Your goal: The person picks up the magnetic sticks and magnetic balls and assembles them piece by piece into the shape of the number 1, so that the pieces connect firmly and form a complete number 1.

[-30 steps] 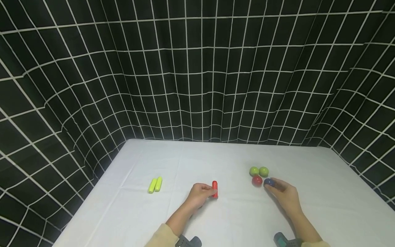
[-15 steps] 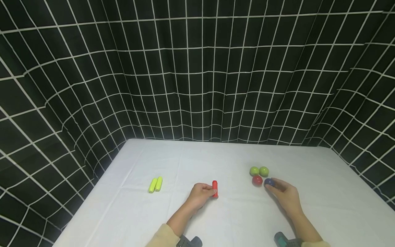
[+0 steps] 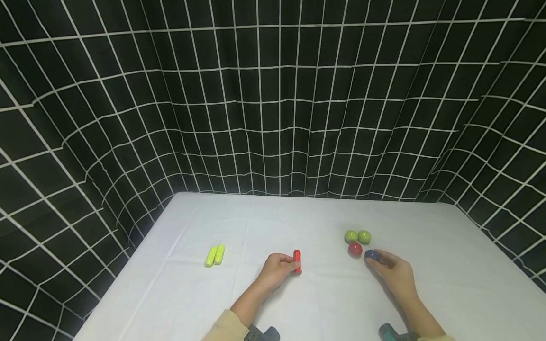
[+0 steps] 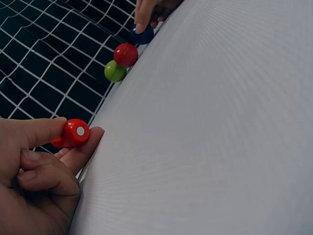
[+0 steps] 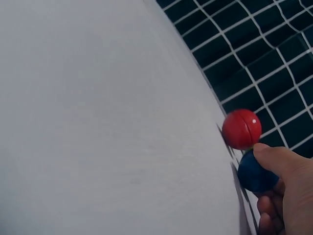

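Between thumb and fingers, my left hand (image 3: 275,271) pinches a short red marker (image 3: 296,256), near the middle of the table. Its round end with a white dot faces the camera in the left wrist view. My right hand (image 3: 396,273) holds a blue ball (image 3: 372,255) by thumb and fingers, partly covering it. Just left of that ball sits a red ball (image 3: 355,249). Behind it are two green balls, one at the left (image 3: 351,236) and one at the right (image 3: 364,237). In the right wrist view, the blue ball (image 5: 257,172) appears right beside the red one.
Two short yellow sticks (image 3: 214,255) lie side by side on the left of the white-covered table (image 3: 239,218). A dark curtain with a white grid (image 3: 273,118) hangs behind the table and along both sides.
My right hand has drawn the blue ball slightly toward me, widening its distance from the green balls. The left hand and the red marker stay in place.
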The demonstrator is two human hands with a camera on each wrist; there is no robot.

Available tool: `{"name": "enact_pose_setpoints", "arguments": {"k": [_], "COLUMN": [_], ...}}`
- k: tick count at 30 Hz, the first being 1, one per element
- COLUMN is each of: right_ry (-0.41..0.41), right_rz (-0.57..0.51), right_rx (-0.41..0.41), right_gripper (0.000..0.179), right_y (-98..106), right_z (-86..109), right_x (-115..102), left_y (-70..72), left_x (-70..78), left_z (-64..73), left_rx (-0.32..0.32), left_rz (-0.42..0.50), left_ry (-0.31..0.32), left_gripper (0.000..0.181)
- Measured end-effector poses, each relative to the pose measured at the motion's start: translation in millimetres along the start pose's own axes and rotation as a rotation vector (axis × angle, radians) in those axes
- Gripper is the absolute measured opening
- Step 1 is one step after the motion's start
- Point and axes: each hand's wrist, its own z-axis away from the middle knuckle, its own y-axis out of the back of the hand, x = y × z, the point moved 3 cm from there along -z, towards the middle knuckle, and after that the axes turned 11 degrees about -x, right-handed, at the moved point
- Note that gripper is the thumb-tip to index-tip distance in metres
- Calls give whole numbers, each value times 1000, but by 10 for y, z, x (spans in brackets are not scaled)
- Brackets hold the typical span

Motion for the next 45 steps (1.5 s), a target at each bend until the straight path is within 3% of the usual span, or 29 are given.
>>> {"name": "enact_pose_setpoints", "arguments": {"k": [9,19,28,45], "right_ry": [9,12,42,135], "right_rz": [-6,-9,-3,-108], "right_rx": [-15,-50,-70,-101], "right_gripper": [64,62,60,53], "right_y": [-52,-123,-201,-320], "right_z": [130,219,286,325], "right_x": [-65,-102,-177,-419], "left_y": [9,-10,-22,-30], "left_x": [18,-22,-22,20], "left_z": [23,15,4,22], "left_rx": [-10,-19,-25,-34], "left_rz": [-8,-5,-8,-13], "left_ry": [-33,15,12,-5], "left_gripper": [22,22,23,22]}}
